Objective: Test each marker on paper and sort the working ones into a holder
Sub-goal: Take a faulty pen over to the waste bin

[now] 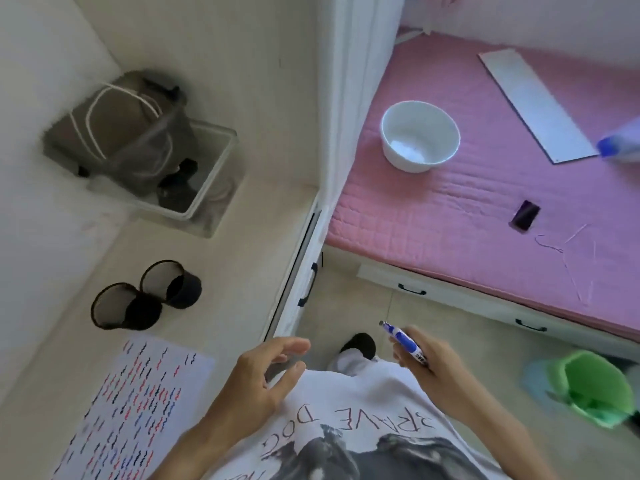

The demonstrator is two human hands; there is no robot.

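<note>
My right hand [429, 362] grips a blue and white marker [403, 341], uncapped, its dark tip pointing up and left over the floor. To the left of it my left hand [266, 372] hangs with fingers spread and nothing in it, near the desk's edge. The test paper [131, 410] lies at the lower left of the desk, covered in several rows of short red, blue and black squiggles. Two black mesh holders [126, 306] [171, 284] stand side by side just beyond the paper. A blurred blue marker [620, 140] shows at the right edge over the bed.
A clear plastic bin [211, 174] with a bag and dark items sits at the desk's back. On the pink bed lie a white bowl [420, 136], a white board [533, 102] and a small dark cap [525, 215]. A green bin [595, 386] stands on the floor.
</note>
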